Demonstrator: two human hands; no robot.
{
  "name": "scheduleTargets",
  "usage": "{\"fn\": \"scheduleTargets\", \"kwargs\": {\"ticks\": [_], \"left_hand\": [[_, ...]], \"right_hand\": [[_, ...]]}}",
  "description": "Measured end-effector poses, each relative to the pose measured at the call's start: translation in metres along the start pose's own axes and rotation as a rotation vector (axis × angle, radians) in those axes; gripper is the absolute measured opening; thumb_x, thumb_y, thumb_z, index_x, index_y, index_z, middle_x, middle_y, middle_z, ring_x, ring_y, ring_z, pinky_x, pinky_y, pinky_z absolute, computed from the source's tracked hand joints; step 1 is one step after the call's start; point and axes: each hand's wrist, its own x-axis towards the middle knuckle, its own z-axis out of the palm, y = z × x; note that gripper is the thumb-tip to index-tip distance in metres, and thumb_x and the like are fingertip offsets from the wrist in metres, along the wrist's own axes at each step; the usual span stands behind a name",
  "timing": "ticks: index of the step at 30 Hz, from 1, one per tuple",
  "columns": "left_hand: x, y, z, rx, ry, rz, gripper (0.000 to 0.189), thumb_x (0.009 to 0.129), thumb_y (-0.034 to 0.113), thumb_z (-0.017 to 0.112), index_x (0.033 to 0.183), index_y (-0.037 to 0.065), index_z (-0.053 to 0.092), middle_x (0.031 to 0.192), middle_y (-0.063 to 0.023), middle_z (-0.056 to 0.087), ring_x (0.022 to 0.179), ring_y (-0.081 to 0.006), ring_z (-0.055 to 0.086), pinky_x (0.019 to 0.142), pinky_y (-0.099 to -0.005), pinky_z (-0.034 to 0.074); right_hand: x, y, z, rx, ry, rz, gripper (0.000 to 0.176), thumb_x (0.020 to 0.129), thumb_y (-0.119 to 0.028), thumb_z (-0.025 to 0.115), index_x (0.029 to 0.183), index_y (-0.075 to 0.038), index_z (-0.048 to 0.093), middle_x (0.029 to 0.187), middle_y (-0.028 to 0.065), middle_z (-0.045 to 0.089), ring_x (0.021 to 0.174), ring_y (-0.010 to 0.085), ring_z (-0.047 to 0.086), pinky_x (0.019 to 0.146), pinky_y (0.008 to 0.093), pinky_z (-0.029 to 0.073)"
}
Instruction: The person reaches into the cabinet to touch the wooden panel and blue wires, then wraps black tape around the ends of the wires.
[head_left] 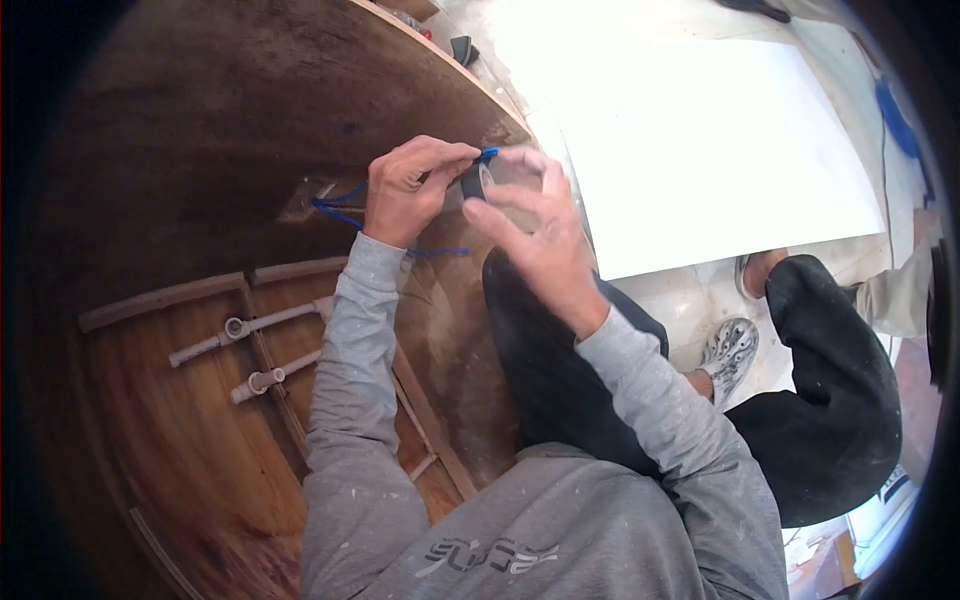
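Note:
My left hand (408, 190) pinches the tip of a blue wire (489, 153) between thumb and fingertips. Opposite it, my right hand (545, 225), slightly blurred, has its thumb and fingers around a small roll of black tape (472, 183) just below that tip. The roll's pale inner ring faces the right fingers. Blue wires (338, 210) come out of a square cutout (303, 200) in the dark wooden panel, and part of them passes behind my left wrist. Another loose blue wire end (455, 251) sticks out below the left hand.
White pipes with fittings (262, 383) run along the wooden framing at lower left. A large white sheet (720, 150) lies on the floor at right. My dark-trousered leg and a patterned shoe (730, 355) are beside it. The panel's edge (480, 85) runs diagonally above my hands.

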Motion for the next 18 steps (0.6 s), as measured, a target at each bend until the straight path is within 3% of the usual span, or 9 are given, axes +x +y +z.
{"fn": "scheduleTargets", "kwargs": {"ticks": [1,5,8,11,12,15,18], "left_hand": [[-0.003,-0.004,0.0,0.03,0.0,0.025,0.016,0.089,0.001,0.082,0.104,0.005,0.084,0.097,-0.01,0.082,0.086,-0.0224,0.078,0.078,-0.0348,0.058],[-0.01,-0.001,-0.014,0.156,-0.105,0.004,0.017,0.088,-0.001,0.084,0.104,0.003,0.084,0.098,-0.0087,0.082,0.088,-0.0195,0.077,0.083,-0.0315,0.058],[-0.013,0.001,-0.009,0.008,-0.001,-0.056,0.012,0.091,0.001,0.084,0.102,0.003,0.084,0.097,-0.006,0.082,0.086,-0.0138,0.073,0.078,-0.0294,0.054],[-0.008,0.007,-0.008,0.016,0.054,-0.091,0.01,0.093,0.001,0.083,0.103,0.003,0.084,0.098,-0.0051,0.082,0.086,-0.0111,0.071,0.075,-0.0287,0.052],[-0.008,0.009,-0.007,0.035,0.064,-0.094,0.01,0.093,0.001,0.082,0.103,0.002,0.084,0.098,-0.0049,0.082,0.087,-0.0104,0.07,0.073,-0.0286,0.051],[-0.007,0.01,0.002,0.063,0.108,-0.097,0.011,0.094,0.001,0.081,0.105,0.002,0.083,0.098,-0.0048,0.081,0.086,-0.0108,0.07,0.074,-0.028,0.051],[-0.006,0.009,0.011,0.011,0.145,-0.101,0.012,0.094,0.001,0.081,0.106,0.002,0.083,0.098,-0.0042,0.08,0.085,-0.0108,0.069,0.074,-0.0282,0.052]], "right_hand": [[0.01,-0.004,-0.004,-0.007,-0.012,-0.047,0.039,0.092,-0.036,0.088,0.108,-0.001,0.085,0.143,0.0218,0.062,0.131,0.0353,0.061,0.111,0.0461,0.05],[0.073,0.005,-0.008,0.258,-0.216,-0.013,0.037,0.102,-0.034,0.072,0.11,0.001,0.082,0.12,0.0185,0.074,0.111,0.0276,0.07,0.101,0.037,0.053],[0.111,0.032,-0.009,0.173,-0.379,0.276,0.041,0.107,-0.033,0.057,0.107,0.002,0.079,0.102,0.0165,0.077,0.097,0.0225,0.071,0.09,0.0364,0.053],[0.104,0.052,-0.013,-0.003,-0.42,0.218,0.04,0.108,-0.031,0.052,0.106,0.0,0.077,0.097,0.017,0.076,0.092,0.0205,0.07,0.082,0.0384,0.051],[0.095,0.055,-0.019,0.051,-0.451,0.185,0.04,0.108,-0.033,0.054,0.107,0.0,0.078,0.095,0.0143,0.077,0.091,0.0194,0.07,0.08,0.0367,0.052],[0.06,0.054,-0.031,0.196,-0.462,0.427,0.046,0.11,-0.041,0.057,0.113,-0.001,0.079,0.103,0.0059,0.077,0.097,0.0184,0.069,0.091,0.0363,0.054],[0.035,0.043,-0.035,0.369,-0.449,0.546,0.04,0.111,-0.037,0.062,0.117,-0.001,0.079,0.099,0.0033,0.075,0.09,0.0129,0.068,0.081,0.0323,0.055]]}}
